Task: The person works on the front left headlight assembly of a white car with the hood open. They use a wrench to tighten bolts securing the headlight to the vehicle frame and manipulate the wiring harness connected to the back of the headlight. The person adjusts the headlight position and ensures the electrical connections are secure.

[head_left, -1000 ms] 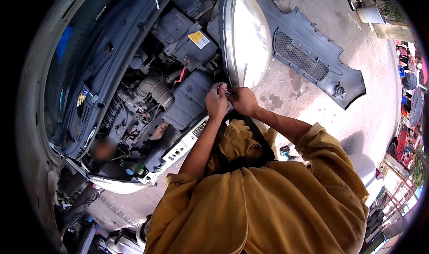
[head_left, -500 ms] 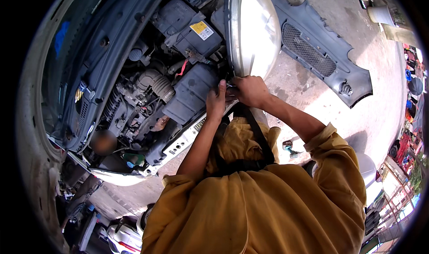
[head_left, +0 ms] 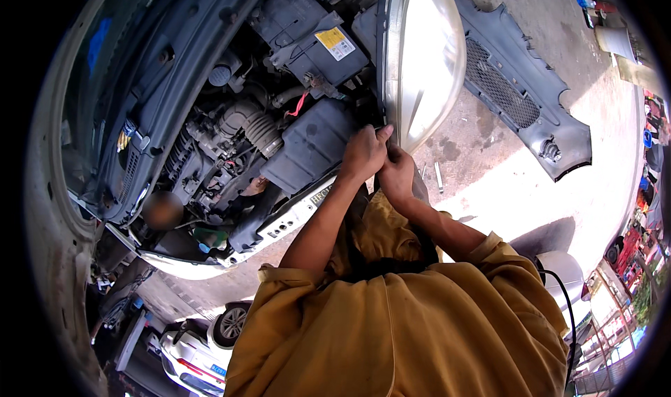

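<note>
A large clear headlight (head_left: 425, 61) sits at the front corner of a car with its engine bay uncovered. At its near end my two hands meet. My left hand (head_left: 365, 154) is closed beside the headlight's dark inner edge, its thumb lying across toward the lens. Just right of it and slightly lower, my right hand (head_left: 398, 177) has its fingers curled up against the same corner. Whatever the fingers grip is hidden by the hands. A black plastic box (head_left: 311, 145) in the engine bay lies left of my left hand.
A car battery (head_left: 318, 47) stands beyond the box, near a ribbed air hose (head_left: 262, 135). A removed grey bumper cover (head_left: 517, 89) lies on the ground to the right, and a thin metal strip (head_left: 439, 177) lies nearer. Behind at lower left is a white car (head_left: 189, 362).
My right hand has come down from the headlight's end, closer against my left hand, its elbow drawn in. My left hand's raised thumb now lies sideways. The whole view has shifted a little.
</note>
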{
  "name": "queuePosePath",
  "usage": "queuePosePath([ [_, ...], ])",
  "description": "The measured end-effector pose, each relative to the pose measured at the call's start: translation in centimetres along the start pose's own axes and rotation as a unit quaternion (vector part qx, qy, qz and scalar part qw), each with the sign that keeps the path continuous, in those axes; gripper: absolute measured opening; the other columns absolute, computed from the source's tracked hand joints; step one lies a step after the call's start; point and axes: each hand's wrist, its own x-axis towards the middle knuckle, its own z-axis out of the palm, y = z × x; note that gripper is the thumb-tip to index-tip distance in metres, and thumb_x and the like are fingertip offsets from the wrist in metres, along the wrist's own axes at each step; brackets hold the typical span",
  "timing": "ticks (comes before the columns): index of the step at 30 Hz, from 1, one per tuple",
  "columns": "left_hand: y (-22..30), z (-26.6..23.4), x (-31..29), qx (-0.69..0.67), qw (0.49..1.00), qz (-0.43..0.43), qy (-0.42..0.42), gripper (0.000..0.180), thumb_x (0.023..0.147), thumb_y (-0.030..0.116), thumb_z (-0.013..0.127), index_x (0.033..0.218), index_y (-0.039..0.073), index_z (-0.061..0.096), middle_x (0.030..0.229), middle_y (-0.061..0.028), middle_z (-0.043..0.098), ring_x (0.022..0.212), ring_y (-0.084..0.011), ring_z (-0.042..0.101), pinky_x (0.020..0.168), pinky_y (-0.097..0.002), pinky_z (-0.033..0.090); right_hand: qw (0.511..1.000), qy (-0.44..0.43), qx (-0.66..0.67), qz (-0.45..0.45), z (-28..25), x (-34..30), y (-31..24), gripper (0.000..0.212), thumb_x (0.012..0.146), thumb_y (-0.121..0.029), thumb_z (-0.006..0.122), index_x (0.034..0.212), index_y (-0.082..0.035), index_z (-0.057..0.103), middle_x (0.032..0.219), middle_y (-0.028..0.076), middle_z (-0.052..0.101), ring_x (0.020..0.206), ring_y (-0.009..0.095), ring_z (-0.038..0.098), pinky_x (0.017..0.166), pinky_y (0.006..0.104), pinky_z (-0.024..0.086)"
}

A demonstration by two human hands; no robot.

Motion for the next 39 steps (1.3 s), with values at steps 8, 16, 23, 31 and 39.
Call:
queuePosePath([
  [8, -3.0, -0.2, 1.7, -0.102, 0.992, 0.040, -0.055, 0.061, 0.090, 0.051, 0.049, 0.077, -0.007, 0.057, 0.067, -0.0197, 0.061, 0.067, -0.0286, 0.064, 0.058, -0.0388, 0.047, 0.991, -0.097, -0.094, 0.006, -0.5, 1.2, -0.8, 0.036, 0.092, -0.029, 0.049, 0.082, 0.005, 0.057, 0.072, 0.022, 0.061, 0.069, 0.036, 0.060, 0.064, 0.0433, 0.045],
  [16, -1.7, 1.1, -0.9, -0.412, 0.905, -0.068, -0.076, 0.061, 0.092, 0.054, 0.043, 0.077, -0.003, 0.058, 0.068, -0.0119, 0.064, 0.057, -0.0215, 0.066, 0.048, -0.0281, 0.053, 0.753, -0.283, -0.537, -0.255, -6.2, 7.5, -8.4, 0.031, 0.078, -0.032, 0.061, 0.083, -0.002, 0.064, 0.079, 0.019, 0.066, 0.075, 0.035, 0.065, 0.068, 0.0444, 0.051],
  [23, -0.7, -2.1, 2.2, -0.183, 0.976, -0.017, -0.116, 0.050, 0.090, 0.037, 0.056, 0.062, -0.004, 0.060, 0.053, -0.0135, 0.059, 0.045, -0.0199, 0.061, 0.041, -0.0303, 0.048, 0.957, -0.068, -0.280, -0.011, -2.8, 2.2, -5.4, 0.035, 0.084, -0.036, 0.058, 0.082, -0.002, 0.065, 0.075, 0.021, 0.064, 0.076, 0.037, 0.062, 0.067, 0.0431, 0.048],
  [31, 0.5, -5.3, 4.7, -0.063, 0.955, -0.014, -0.289, 0.047, 0.087, 0.042, 0.059, 0.067, 0.000, 0.058, 0.054, -0.0087, 0.058, 0.047, -0.0166, 0.060, 0.043, -0.0263, 0.046, 0.999, 0.007, -0.034, 0.028, 0.7, 0.2, -2.8, 0.036, 0.087, -0.029, 0.058, 0.078, 0.005, 0.061, 0.069, 0.023, 0.061, 0.069, 0.038, 0.060, 0.064, 0.0423, 0.045],
  [39, -2.1, -4.1, 1.6, -0.226, 0.945, -0.064, -0.228, 0.052, 0.085, 0.054, 0.057, 0.081, 0.002, 0.060, 0.061, -0.0059, 0.060, 0.052, -0.0155, 0.061, 0.049, -0.0254, 0.048, 0.667, -0.239, -0.600, -0.372, -6.8, 6.7, -8.8, 0.020, 0.080, -0.026, 0.057, 0.083, -0.007, 0.065, 0.076, 0.012, 0.067, 0.072, 0.032, 0.066, 0.064, 0.0405, 0.052],
])
